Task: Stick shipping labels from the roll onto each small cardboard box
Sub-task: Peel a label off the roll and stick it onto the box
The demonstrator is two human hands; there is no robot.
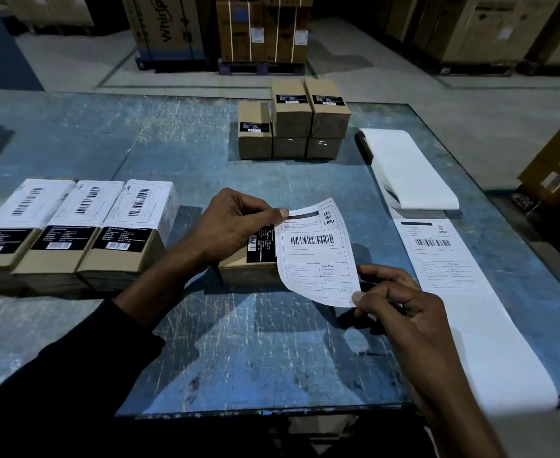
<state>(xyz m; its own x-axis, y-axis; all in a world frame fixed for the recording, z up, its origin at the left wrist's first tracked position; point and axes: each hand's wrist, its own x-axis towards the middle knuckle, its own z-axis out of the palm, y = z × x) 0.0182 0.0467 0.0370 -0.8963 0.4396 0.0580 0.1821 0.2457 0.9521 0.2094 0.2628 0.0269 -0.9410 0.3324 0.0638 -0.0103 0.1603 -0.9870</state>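
Peeled label (318, 252) pinched by left hand (235, 226) far corner, right hand (400, 299) near corner, over box (248, 269). Risk: curling, landing crooked or wrinkled.

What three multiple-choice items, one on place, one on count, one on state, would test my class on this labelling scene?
1. Where does the backing strip lie?
A. along the table's right side
B. on the floor
C. on the stacked boxes

2. How many labelled boxes sit in the row at left?
A. one
B. three
C. six

3. How is the peeled label held?
A. flat on the table
B. rolled up
C. pinched at opposite corners

Answers: 1 A, it runs down the right edge. 2 B, three white labels show. 3 C, left hand and right hand each pinch a corner.
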